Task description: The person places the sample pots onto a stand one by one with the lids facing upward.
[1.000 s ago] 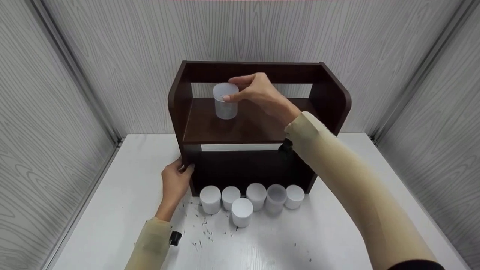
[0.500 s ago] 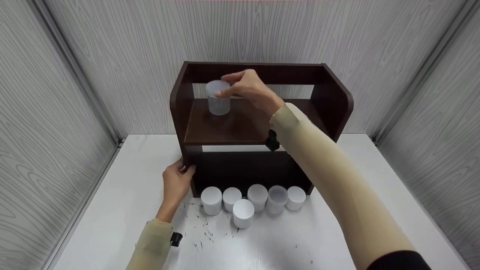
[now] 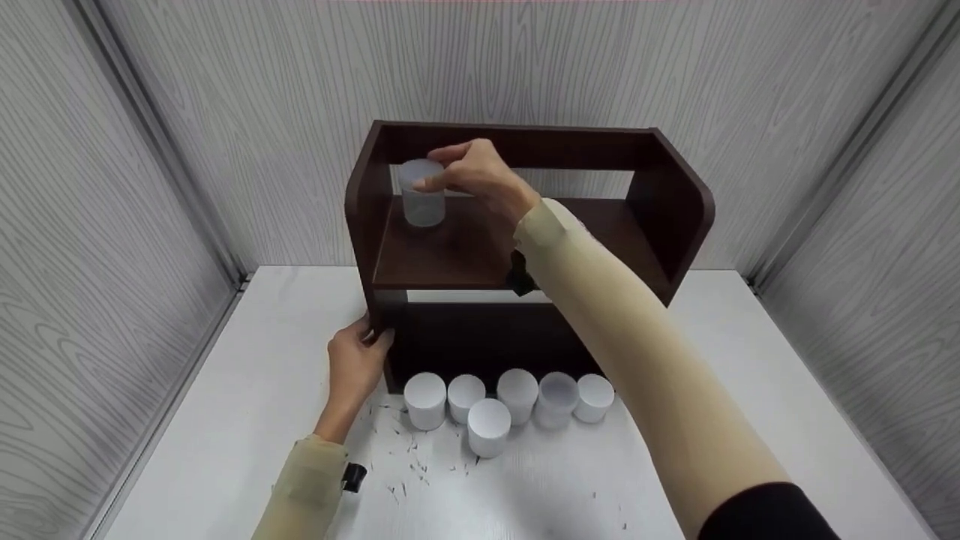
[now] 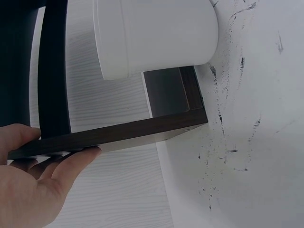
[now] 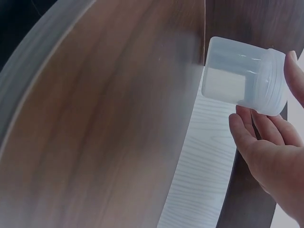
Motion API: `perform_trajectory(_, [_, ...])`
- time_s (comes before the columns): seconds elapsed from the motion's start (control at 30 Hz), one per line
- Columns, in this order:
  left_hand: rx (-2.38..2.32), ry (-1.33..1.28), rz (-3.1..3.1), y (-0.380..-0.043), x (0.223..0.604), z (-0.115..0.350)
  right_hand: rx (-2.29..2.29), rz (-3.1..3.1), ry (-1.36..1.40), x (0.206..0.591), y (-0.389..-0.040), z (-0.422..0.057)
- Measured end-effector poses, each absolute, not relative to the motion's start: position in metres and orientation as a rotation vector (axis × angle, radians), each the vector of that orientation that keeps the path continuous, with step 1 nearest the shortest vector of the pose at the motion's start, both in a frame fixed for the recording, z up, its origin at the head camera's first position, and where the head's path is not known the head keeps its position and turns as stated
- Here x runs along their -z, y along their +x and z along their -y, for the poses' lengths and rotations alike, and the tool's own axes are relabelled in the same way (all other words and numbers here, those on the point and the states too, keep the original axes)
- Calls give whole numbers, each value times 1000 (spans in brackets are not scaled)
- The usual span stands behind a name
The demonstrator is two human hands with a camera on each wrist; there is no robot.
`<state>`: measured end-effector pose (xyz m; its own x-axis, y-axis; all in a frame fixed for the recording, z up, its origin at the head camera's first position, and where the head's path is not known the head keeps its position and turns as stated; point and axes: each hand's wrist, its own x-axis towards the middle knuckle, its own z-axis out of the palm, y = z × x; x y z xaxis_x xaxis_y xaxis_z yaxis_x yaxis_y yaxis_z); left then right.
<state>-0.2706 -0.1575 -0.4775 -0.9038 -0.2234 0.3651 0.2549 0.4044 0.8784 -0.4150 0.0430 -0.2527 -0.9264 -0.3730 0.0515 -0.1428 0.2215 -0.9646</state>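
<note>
My right hand (image 3: 476, 174) grips a translucent plastic jar (image 3: 424, 204) by its upper rim, thumb in front and fingers behind. The jar is upright, close over the left part of the upper shelf (image 3: 480, 262). In the right wrist view the clear jar (image 5: 240, 76) has a ridged collar near the thumb. My left hand (image 3: 355, 364) grips the lower left side panel of the dark brown wooden rack (image 3: 360, 217). From the left wrist view, thumb and fingers pinch the panel's edge (image 4: 118, 134) from both sides.
Several jars stand at the rack's foot: mostly white ones, such as the front jar (image 3: 489, 429), and a translucent jar (image 3: 556, 401). Dark scuff marks dot the white table (image 3: 225, 405). Grey wood-grain walls (image 3: 525, 60) enclose it.
My right hand has carried the translucent jar leftward over the upper shelf, toward the left side panel. My left hand keeps its hold on the rack.
</note>
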Motion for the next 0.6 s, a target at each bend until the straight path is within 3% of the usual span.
perform_trajectory(0.6, [1510, -44, 2241, -271, 479, 151, 1735, -2307, -470, 256, -420, -38])
